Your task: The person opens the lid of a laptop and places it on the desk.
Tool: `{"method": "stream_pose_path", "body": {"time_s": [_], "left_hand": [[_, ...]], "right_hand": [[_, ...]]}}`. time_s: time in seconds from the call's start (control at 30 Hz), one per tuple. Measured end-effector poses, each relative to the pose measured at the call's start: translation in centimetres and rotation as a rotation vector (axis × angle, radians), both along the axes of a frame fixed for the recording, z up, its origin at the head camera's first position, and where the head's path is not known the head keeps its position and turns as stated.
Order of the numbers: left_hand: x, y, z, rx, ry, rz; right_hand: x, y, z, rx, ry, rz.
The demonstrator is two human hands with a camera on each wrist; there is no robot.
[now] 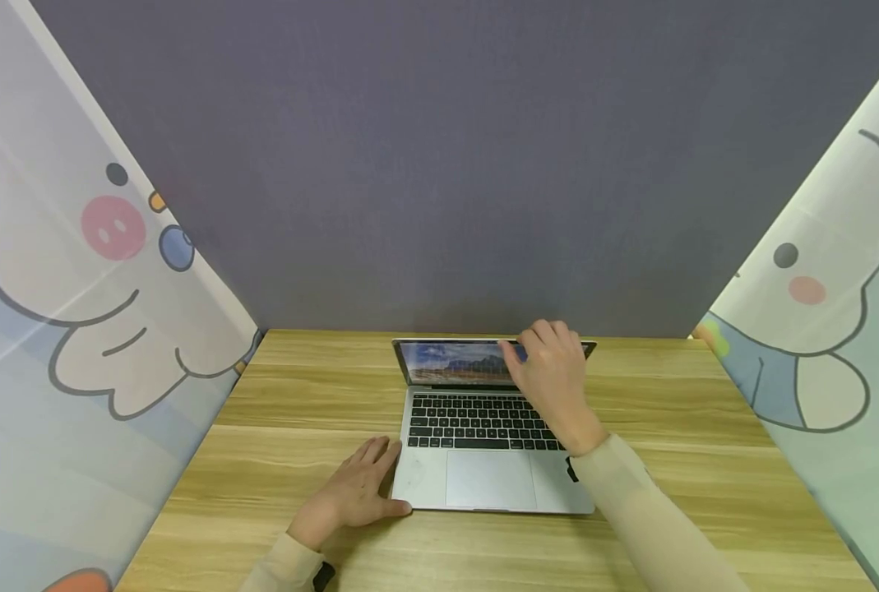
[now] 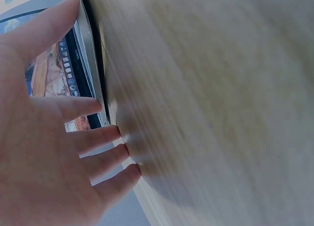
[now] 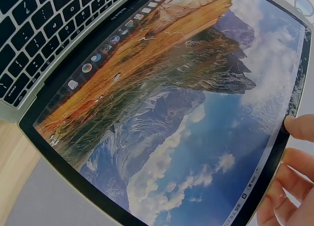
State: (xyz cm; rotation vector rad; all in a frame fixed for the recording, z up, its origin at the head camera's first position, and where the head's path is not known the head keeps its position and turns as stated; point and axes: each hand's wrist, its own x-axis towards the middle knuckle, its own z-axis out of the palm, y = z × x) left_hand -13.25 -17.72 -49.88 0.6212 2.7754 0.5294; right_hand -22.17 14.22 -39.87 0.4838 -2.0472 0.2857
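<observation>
Right hand [image 1: 553, 370] gripping top edge of silver laptop's lit screen [image 1: 457, 362]; left hand [image 1: 358, 489] flat, fingers relaxed, steadying its base on wooden desk [image 1: 705, 460].

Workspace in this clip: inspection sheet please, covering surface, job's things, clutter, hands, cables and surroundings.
Surface: wooden desk, light grain.
Job's things: silver laptop, screen lit with mountain wallpaper, lid tilted partly toward the keyboard.
Clutter: nothing seen.
Hands: right hand grips the lid's top edge; left hand rests flat at the base's front-left corner.
Cables: nothing seen.
Surroundings: grey back panel; cartoon-print curtains on both sides.
</observation>
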Motion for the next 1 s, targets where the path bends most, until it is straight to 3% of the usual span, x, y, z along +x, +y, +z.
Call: {"method": "stream_pose_path", "body": {"time_s": [0.43,1.0], "left_hand": [[0.0,0.1,-0.2,-0.001,0.007,0.002],[0.0,0.1,-0.3,0.001,0.001,0.006]], "right_hand": [[-1.3,0.0,0.2,0.013,-0.001,-0.026],[-1.5,0.0,0.4,0.013,-0.044,-0.033]]}}
